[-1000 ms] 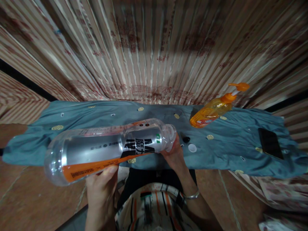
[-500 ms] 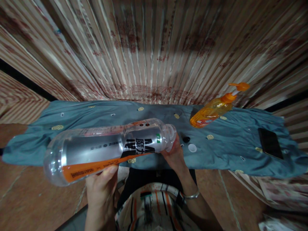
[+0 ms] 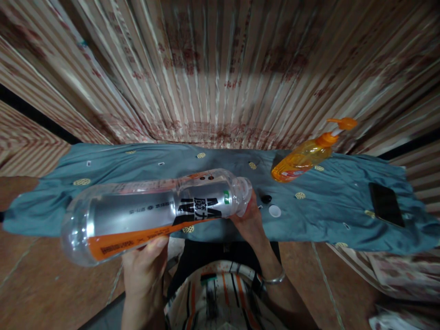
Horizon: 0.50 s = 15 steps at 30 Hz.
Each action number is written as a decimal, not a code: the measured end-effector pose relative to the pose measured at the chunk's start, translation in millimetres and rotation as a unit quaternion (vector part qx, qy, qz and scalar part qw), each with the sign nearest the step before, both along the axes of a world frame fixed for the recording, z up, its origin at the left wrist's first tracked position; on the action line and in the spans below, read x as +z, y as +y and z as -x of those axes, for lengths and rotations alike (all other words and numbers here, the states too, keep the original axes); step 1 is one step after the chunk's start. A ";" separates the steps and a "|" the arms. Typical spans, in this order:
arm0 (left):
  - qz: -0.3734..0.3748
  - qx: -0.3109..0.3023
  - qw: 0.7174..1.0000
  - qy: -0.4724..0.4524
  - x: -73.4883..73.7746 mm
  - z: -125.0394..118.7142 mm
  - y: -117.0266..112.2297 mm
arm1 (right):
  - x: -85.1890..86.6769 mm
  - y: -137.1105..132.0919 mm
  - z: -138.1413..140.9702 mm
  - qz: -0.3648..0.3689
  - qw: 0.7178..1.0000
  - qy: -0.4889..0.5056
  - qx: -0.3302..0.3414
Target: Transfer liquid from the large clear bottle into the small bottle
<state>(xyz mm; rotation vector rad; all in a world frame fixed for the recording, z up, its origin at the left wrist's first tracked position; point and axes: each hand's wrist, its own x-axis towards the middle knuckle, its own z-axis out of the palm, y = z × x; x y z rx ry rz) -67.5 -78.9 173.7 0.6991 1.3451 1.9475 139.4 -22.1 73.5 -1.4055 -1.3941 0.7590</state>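
Note:
A large clear plastic bottle [image 3: 151, 213] with a silver, black and orange label lies sideways in the air above my lap, its open neck pointing right. My left hand [image 3: 144, 270] grips its body from below, thumb up on the orange strip. My right hand [image 3: 250, 221] is closed round the neck just under the mouth. No cap is on the bottle. A white cap [image 3: 274, 211] and a small black object [image 3: 266, 199] lie on the blue cloth [image 3: 103, 169] just right of the bottle's mouth.
An orange pump bottle [image 3: 304, 158] stands at the back right of the cloth-covered surface. A dark phone [image 3: 385, 204] lies at the far right. Striped patterned curtains [image 3: 220, 68] hang behind. Brown floor shows on both sides.

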 end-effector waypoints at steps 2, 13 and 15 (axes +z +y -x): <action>-0.004 -0.005 1.000 0.000 1.0 -0.4 0.5 | 0.2 0.0 -0.1 0.000 1.000 0.004 0.001; -0.010 -0.009 1.000 0.011 2.5 0.7 2.0 | -2.9 0.6 -1.2 -0.008 1.000 -0.010 0.007; -0.007 -0.010 1.000 0.014 3.2 0.3 2.1 | -3.2 0.7 -1.4 -0.005 1.000 -0.013 0.007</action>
